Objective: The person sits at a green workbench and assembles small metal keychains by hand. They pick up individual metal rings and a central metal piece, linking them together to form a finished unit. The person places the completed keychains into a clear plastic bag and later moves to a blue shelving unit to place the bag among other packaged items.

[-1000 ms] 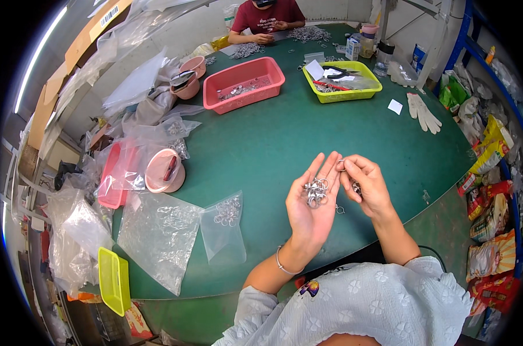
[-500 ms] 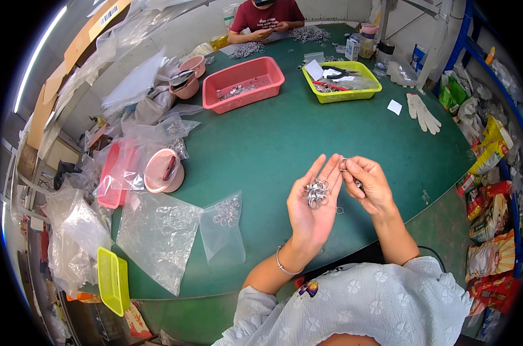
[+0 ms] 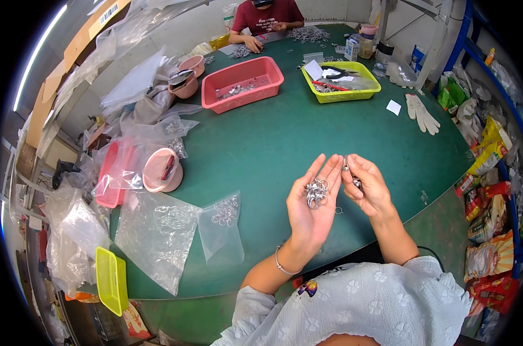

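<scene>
A small heap of silver metal rings (image 3: 317, 193) lies in the cupped palm of my left hand (image 3: 308, 222), whose fingers point away from me. Between thumb and fingertips, my right hand (image 3: 370, 189) pinches one ring (image 3: 346, 164) beside the left fingertips. More shiny pieces (image 3: 357, 183) show under the curled right fingers, partly hidden. A single thin ring (image 3: 338, 210) rests on the green table between my wrists. Left of my hands lies a clear plastic bag (image 3: 222, 239) with several rings inside.
A pink bin (image 3: 242, 102) and a yellow-green basket (image 3: 343, 98) with pliers stand farther back. To the left are a pink bucket (image 3: 153, 184), a large clear bag (image 3: 154, 242) and a yellow-green tray (image 3: 111, 281). A glove (image 3: 422, 115) lies right; a person (image 3: 267, 20) works opposite.
The pinched ring has turned slightly at my right fingertips, while my left hand stays nearly still. Across the table, the other person's hand has lowered toward a pile of rings.
</scene>
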The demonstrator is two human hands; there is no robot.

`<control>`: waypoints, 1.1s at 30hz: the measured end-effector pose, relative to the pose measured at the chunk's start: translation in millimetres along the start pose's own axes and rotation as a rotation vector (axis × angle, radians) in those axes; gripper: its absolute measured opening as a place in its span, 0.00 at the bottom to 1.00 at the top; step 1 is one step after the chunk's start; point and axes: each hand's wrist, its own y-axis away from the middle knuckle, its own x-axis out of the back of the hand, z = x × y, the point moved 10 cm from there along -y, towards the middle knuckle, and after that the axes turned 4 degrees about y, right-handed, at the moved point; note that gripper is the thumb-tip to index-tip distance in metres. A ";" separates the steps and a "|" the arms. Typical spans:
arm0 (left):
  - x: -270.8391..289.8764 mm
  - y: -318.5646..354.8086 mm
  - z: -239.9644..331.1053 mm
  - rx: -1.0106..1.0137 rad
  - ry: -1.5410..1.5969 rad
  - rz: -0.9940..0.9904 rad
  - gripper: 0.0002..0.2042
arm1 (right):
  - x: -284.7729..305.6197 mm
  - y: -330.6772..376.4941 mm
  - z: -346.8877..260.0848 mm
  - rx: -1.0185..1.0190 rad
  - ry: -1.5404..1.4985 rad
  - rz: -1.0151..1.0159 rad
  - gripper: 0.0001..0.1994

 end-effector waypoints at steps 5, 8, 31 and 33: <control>21.7 -2.1 5.9 -0.052 -0.138 0.095 0.18 | -11.4 3.4 14.7 -0.191 -0.259 -0.118 0.11; 17.0 -2.8 1.9 0.008 -0.207 0.010 0.17 | -20.3 7.6 19.9 -0.290 -0.355 -0.159 0.11; 1.2 -18.1 11.4 0.004 -0.825 -0.093 0.06 | -15.8 13.4 -8.7 0.064 0.075 -0.057 0.07; 2.0 -18.5 9.3 0.021 -0.817 -0.094 0.07 | -14.3 12.5 -10.4 0.081 0.116 -0.024 0.06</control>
